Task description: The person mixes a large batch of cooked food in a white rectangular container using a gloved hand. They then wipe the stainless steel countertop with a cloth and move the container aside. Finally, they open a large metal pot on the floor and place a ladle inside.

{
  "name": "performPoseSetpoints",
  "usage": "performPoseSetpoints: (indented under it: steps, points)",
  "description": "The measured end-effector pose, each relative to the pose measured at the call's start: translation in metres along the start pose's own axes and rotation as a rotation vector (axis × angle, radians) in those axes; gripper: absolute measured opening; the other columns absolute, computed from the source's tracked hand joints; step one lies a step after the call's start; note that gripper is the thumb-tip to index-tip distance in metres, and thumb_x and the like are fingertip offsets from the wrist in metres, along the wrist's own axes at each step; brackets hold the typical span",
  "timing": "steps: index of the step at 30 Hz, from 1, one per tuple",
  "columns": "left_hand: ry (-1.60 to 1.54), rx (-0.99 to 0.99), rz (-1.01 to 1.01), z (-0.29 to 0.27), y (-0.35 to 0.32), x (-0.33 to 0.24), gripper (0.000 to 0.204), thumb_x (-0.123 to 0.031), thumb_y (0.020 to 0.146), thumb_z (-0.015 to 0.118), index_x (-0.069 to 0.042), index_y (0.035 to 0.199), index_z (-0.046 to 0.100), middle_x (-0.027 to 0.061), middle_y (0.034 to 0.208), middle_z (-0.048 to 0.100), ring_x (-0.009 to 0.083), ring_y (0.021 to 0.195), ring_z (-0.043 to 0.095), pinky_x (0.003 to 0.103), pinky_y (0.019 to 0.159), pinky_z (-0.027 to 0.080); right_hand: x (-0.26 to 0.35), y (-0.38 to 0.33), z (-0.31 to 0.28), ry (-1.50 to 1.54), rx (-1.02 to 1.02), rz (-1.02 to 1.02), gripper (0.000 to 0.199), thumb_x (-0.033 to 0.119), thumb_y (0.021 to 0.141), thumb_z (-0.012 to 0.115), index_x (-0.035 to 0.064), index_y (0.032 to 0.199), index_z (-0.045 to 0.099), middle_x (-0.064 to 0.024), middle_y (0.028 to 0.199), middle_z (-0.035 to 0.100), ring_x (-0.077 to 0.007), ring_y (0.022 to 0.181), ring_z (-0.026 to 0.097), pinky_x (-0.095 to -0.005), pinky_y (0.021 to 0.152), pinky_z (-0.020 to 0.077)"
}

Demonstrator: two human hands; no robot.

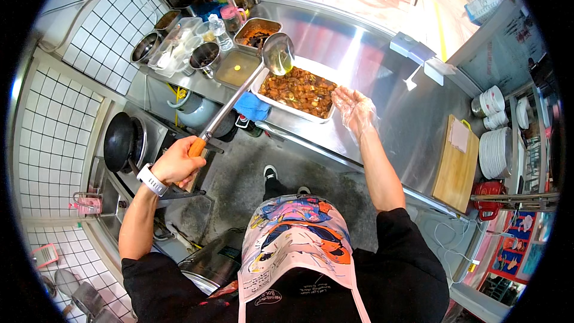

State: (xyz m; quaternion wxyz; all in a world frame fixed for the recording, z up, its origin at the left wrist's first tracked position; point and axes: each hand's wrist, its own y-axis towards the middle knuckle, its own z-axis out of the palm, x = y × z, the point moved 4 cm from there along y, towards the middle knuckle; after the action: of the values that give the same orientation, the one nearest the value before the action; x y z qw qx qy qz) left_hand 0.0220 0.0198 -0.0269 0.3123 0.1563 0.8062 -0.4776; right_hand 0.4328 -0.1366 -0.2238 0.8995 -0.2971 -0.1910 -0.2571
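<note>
The left hand [177, 164] is wrapped tight round the orange grip of a long steel ladle [242, 91], whose bowl hangs over the far left corner of a white rectangular tray [261, 93] filled with brown stew [299, 90] on the steel counter [382, 78]. The right hand [354, 107], in a clear plastic glove, lies open with fingers spread at the tray's right edge, touching or just off it. Steel pots and seasoning tubs crowd behind the ladle, a blue cloth [252, 107] sits under its shaft, a black wok [119, 141] stands left, and a wooden board [457, 164] and stacked plates [495, 152] lie well apart to the right.
</note>
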Motion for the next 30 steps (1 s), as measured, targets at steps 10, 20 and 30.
performPoseSetpoints:
  steps: [10, 20, 30]
  points:
    - [0.468, -0.340, 0.260, 0.001, -0.019, 0.002, 0.024, -0.006, 0.080, 0.060, 0.000, 0.101, 0.052, 0.0181, 0.068, 0.060, 0.0335, 0.059, 0.064, 0.042, 0.055, 0.050, -0.012, -0.009, 0.017, -0.083, 0.014, -0.002, 0.048, 0.023, 0.106, 0.030, -0.0141, 0.135, 0.041, -0.0304, 0.137, 0.048, -0.0399, 0.125, 0.052, -0.0442, 0.108, 0.0467]
    - [0.647, -0.432, 0.276, 0.021, -0.029, -0.001, 0.029, -0.006, 0.078, 0.063, -0.004, 0.103, 0.048, 0.0266, 0.077, 0.062, 0.0482, 0.081, 0.062, 0.053, 0.070, 0.048, -0.024, 0.007, 0.010, -0.199, 0.074, -0.010, 0.049, 0.026, 0.107, 0.034, -0.0123, 0.137, 0.040, -0.0287, 0.139, 0.047, -0.0372, 0.128, 0.050, -0.0409, 0.110, 0.0447]
    - [0.634, -0.444, 0.275, 0.030, -0.035, -0.005, 0.028, -0.005, 0.079, 0.062, -0.005, 0.103, 0.048, 0.0264, 0.076, 0.062, 0.0485, 0.079, 0.061, 0.053, 0.069, 0.048, -0.040, 0.055, 0.022, -0.327, 0.065, -0.076, 0.021, 0.016, 0.099, 0.057, -0.0027, 0.109, 0.061, -0.0112, 0.094, 0.064, -0.0191, 0.078, 0.062, -0.0286, 0.070, 0.0537]
